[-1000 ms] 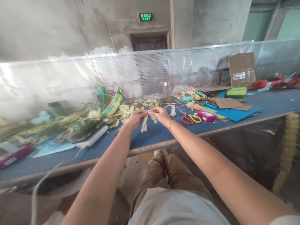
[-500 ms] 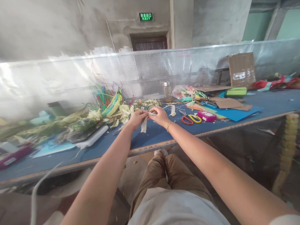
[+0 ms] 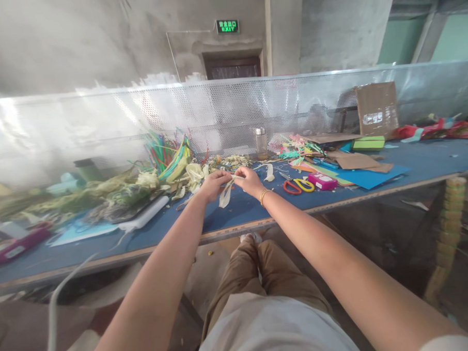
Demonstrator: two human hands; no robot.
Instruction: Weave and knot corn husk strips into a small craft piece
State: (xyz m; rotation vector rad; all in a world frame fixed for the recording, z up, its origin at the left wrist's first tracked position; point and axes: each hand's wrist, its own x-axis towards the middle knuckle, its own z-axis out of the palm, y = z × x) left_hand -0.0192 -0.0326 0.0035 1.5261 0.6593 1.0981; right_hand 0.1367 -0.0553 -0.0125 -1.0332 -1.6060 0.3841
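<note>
- The left hand (image 3: 213,185) has its thumb and fingertips pinched together, with no clear gap, on a pale strip (image 3: 225,195).
- The right hand (image 3: 250,182) pinches the same strip between thumb and forefinger; its other fingers are curled and partly hidden.
- Between the two pinches, the strip spans a narrow gap; the hands are near each other, fingertips pointing inward.
- Below the left fingertips, a loose length of strip hangs down at a slant in front of the blue tabletop (image 3: 236,217); whether its end touches the surface, I cannot tell.
- Inside the fingers the strip is covered, so how it is folded or knotted there cannot be made out.
- Just beyond the left fingers lies a pale ruffled piece (image 3: 195,172).
- Beyond the right hand, slightly outward, rests a small cream scrap (image 3: 270,172), apart from the fingers.
- To the right of the grip lie a red handle loop (image 3: 294,193), a yellow handle loop (image 3: 309,182) and a purple box (image 3: 322,181).
- Farther past the grip stands an upright bottle (image 3: 261,144), well apart from both hands.
</note>
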